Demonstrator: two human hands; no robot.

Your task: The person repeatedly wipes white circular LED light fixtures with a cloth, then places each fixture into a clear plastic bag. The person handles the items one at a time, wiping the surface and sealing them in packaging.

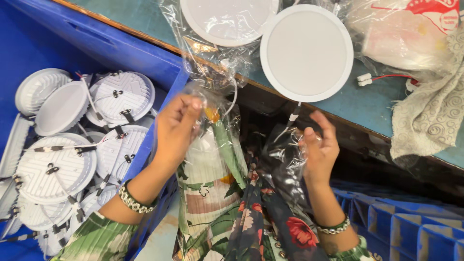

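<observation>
1. Head view: a clear plastic bag (212, 130) hangs between the two hands, over the person's lap and just below the counter edge.
2. The left hand (176, 128) pinches the bag's top edge, its fingers (191, 108) closed on the film.
3. The right hand (319, 147) grips the crinkled other side of the bag, fingers (314, 137) curled into the plastic, thumb up.
4. Each wrist wears a beaded bracelet; both sleeves are green floral cloth.
5. Just above the hands, a round white lamp panel (307, 53) lies face up on the teal counter (140, 17), overhanging its edge; a thin wire drops from it toward the right hand.
6. Beside it to the left, a second white panel (224, 19) sits inside clear wrap.
7. At the counter's right lie a white connector with red wire (365, 79), a patterned grey cloth (427, 116) and a bag of more goods (406, 31).
8. A blue crate (140, 53) on the person's left holds a heap of white lamp housings (53, 169), backs up, with spring clips and wires showing.
9. A blue ribbed crate (401, 222) shows at lower right.
</observation>
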